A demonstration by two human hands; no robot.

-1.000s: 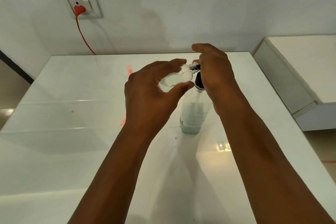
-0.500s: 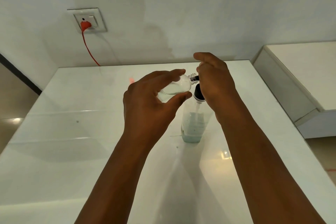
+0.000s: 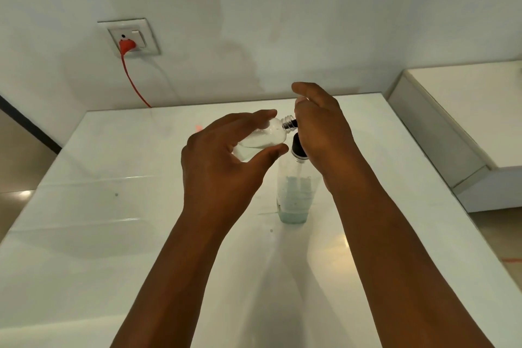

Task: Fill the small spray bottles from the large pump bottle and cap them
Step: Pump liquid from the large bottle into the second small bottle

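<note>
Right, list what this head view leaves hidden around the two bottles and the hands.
- Pump head of the large pump bottle: covered by the right hand; only its black collar and nozzle tip show.
- Whether liquid is flowing into the small spray bottle: the nozzle meets its neck, but any stream is too small to see.
- Small bottle's base: behind the left hand and its grip.
- Caps and other small bottles: none in frame.
</note>
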